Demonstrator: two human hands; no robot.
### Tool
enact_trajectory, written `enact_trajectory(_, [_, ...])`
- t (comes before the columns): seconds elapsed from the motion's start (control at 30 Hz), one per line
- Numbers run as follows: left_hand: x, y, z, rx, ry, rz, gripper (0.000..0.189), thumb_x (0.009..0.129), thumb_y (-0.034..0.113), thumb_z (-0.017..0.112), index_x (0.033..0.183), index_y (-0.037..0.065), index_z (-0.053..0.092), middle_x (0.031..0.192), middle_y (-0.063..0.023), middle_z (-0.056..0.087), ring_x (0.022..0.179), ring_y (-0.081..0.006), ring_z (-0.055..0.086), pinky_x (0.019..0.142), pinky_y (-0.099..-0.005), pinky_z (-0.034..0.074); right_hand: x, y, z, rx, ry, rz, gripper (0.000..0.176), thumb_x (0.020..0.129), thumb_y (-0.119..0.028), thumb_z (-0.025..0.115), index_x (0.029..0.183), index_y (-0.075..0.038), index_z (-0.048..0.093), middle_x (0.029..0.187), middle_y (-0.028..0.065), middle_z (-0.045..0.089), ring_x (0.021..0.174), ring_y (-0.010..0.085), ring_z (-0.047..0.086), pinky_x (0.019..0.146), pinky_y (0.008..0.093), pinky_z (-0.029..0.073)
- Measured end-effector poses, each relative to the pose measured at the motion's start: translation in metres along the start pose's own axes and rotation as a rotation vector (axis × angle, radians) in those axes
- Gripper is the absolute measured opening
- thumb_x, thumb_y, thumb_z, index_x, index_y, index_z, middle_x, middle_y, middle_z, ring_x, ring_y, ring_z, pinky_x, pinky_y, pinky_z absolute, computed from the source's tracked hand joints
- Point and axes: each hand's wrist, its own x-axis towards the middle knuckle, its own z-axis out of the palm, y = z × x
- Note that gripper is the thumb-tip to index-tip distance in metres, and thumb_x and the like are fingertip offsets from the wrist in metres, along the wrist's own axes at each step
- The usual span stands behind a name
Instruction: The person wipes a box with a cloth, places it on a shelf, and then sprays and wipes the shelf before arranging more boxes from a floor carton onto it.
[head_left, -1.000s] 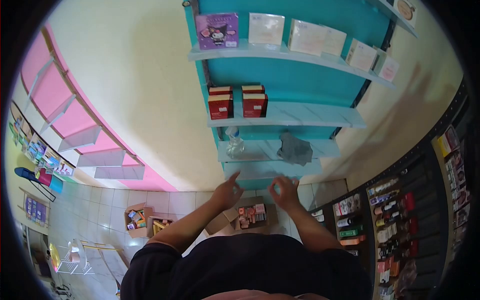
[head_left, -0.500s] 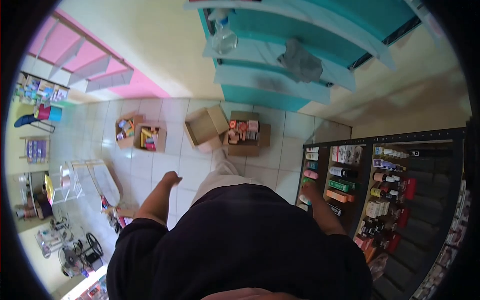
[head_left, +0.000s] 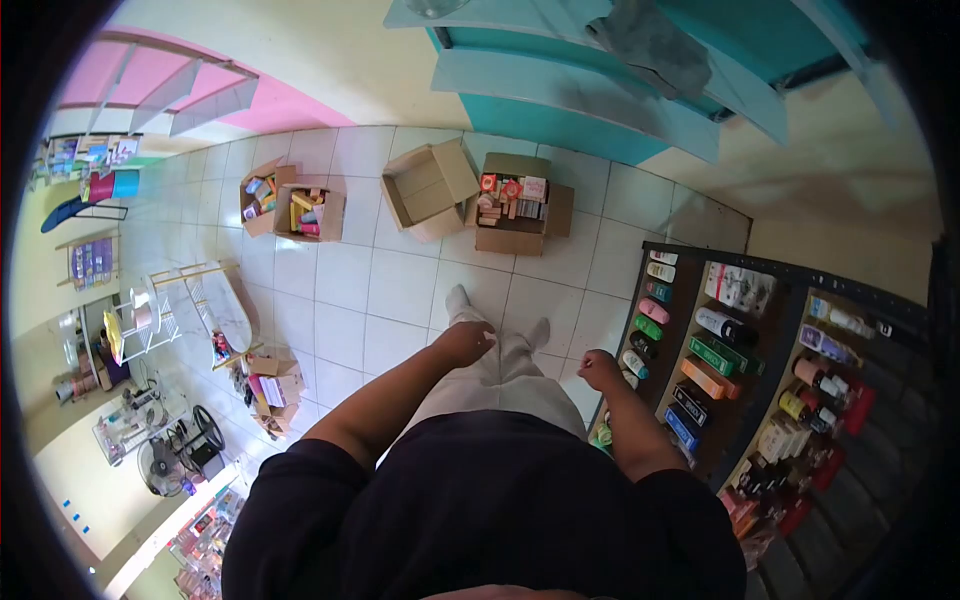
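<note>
My left hand (head_left: 467, 343) hangs in front of my light trousers, its fingers loosely curled, with nothing visible in it. My right hand (head_left: 602, 371) is closed in a loose fist beside the black shelf rack (head_left: 790, 290), apart from the bottles on it; no object shows in it. Ahead on the tiles stand an open cardboard box (head_left: 430, 232) with nothing visible inside and another box (head_left: 510, 240) packed with small cartons.
Two more filled boxes (head_left: 312, 230) sit further left. A white-topped table (head_left: 215, 300), a fan (head_left: 160, 462) and a box of goods (head_left: 275, 390) are on the left. Teal wall shelves (head_left: 580, 90) hold a grey cloth (head_left: 650, 45). Bottles and cartons (head_left: 710, 352) line the rack.
I have moved forward and the view has shifted, so the boxes appear higher. My left hand has swung inward across my legs; my right hand has come away from the rack.
</note>
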Motion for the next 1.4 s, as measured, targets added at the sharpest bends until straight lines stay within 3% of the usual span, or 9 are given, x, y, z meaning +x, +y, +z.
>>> enact_trajectory(0.17, [0.016, -0.057, 0.002, 0.168, -0.082, -0.080, 0.042, 0.091, 0.035, 0.062, 0.119, 0.004, 0.066, 0.111, -0.0208, 0.069, 0.107, -0.0375, 0.065, 0.095, -0.0447, 0.051, 0.051, -0.044, 0.001, -0.054, -0.037, -0.038, 0.020, 0.071, -0.020, 0.078, 0.074, -0.005, 0.065, 0.076, 0.0142, 0.066, 0.074, 0.0309, 0.066, 0.068, 0.0411, 0.053])
enact_trajectory(0.27, [0.035, -0.119, -0.012, 0.444, -0.266, -0.204, 0.046, 0.090, 0.040, 0.062, 0.121, 0.006, 0.065, 0.120, -0.0190, 0.067, 0.115, -0.0376, 0.062, 0.098, -0.0466, 0.049, 0.090, -0.050, -0.002, -0.064, 0.099, 0.048, 0.020, 0.077, -0.021, 0.075, 0.079, -0.004, 0.064, 0.079, 0.0162, 0.066, 0.076, 0.0336, 0.065, 0.069, 0.0425, 0.053])
enact_trajectory(0.43, [0.062, -0.156, -0.076, 0.397, -0.077, -0.274, 0.040, 0.092, 0.038, 0.060, 0.109, 0.003, 0.068, 0.117, -0.0194, 0.068, 0.112, -0.0372, 0.063, 0.096, -0.0461, 0.051, 0.152, -0.087, -0.023, -0.075, 0.220, 0.028, 0.019, 0.080, -0.020, 0.072, 0.082, -0.004, 0.061, 0.082, 0.0169, 0.065, 0.079, 0.0352, 0.065, 0.070, 0.0430, 0.052])
enact_trajectory(0.6, [0.126, -0.174, -0.126, 0.394, 0.009, -0.263, 0.038, 0.091, 0.036, 0.062, 0.111, 0.004, 0.068, 0.114, -0.0189, 0.069, 0.109, -0.0373, 0.064, 0.095, -0.0464, 0.051, 0.216, -0.127, -0.026, 0.006, 0.295, -0.099, 0.018, 0.081, -0.017, 0.070, 0.083, -0.003, 0.058, 0.082, 0.0171, 0.063, 0.079, 0.0355, 0.063, 0.071, 0.0429, 0.051])
enact_trajectory(0.7, [0.180, -0.189, -0.134, 0.375, 0.085, -0.282, 0.040, 0.091, 0.036, 0.062, 0.112, 0.003, 0.067, 0.115, -0.0188, 0.069, 0.111, -0.0371, 0.063, 0.095, -0.0459, 0.051, 0.258, -0.124, -0.007, -0.024, 0.225, -0.068, 0.014, 0.083, -0.016, 0.065, 0.084, -0.003, 0.059, 0.089, 0.0174, 0.064, 0.086, 0.0363, 0.064, 0.076, 0.0445, 0.052])
enact_trajectory(0.93, [0.303, -0.209, -0.086, 0.160, 0.185, -0.300, 0.041, 0.091, 0.034, 0.064, 0.119, 0.006, 0.064, 0.117, -0.0191, 0.068, 0.113, -0.0361, 0.063, 0.098, -0.0449, 0.049, 0.349, -0.067, 0.057, -0.152, 0.185, -0.079, 0.020, 0.080, -0.017, 0.073, 0.082, -0.004, 0.057, 0.083, 0.0153, 0.063, 0.081, 0.0361, 0.063, 0.072, 0.0443, 0.051])
enact_trajectory(1.1, [0.366, -0.235, -0.023, 0.090, 0.169, -0.231, 0.043, 0.090, 0.032, 0.066, 0.124, 0.007, 0.061, 0.122, -0.0188, 0.063, 0.117, -0.0350, 0.060, 0.101, -0.0441, 0.047, 0.399, -0.048, 0.080, -0.038, 0.000, 0.120, 0.020, 0.083, -0.021, 0.072, 0.094, -0.006, 0.063, 0.097, 0.0145, 0.067, 0.094, 0.0329, 0.066, 0.083, 0.0430, 0.053])
enact_trajectory(1.27, [0.406, -0.260, 0.005, 0.108, 0.201, -0.289, 0.047, 0.090, 0.029, 0.065, 0.131, 0.007, 0.055, 0.130, -0.0194, 0.056, 0.119, -0.0350, 0.058, 0.103, -0.0438, 0.046, 0.452, -0.016, 0.114, -0.113, -0.024, 0.113, 0.028, 0.084, -0.023, 0.073, 0.103, -0.007, 0.062, 0.109, 0.0132, 0.065, 0.105, 0.0312, 0.063, 0.090, 0.0422, 0.052])
enact_trajectory(1.4, [0.439, -0.265, -0.010, 0.060, 0.395, -0.090, 0.051, 0.089, 0.026, 0.065, 0.134, 0.006, 0.050, 0.134, -0.0208, 0.053, 0.118, -0.0386, 0.057, 0.101, -0.0459, 0.047, 0.490, -0.015, 0.118, -0.200, 0.053, 0.010, 0.042, 0.084, -0.023, 0.074, 0.119, -0.007, 0.058, 0.125, 0.0140, 0.058, 0.121, 0.0321, 0.055, 0.095, 0.0447, 0.051])
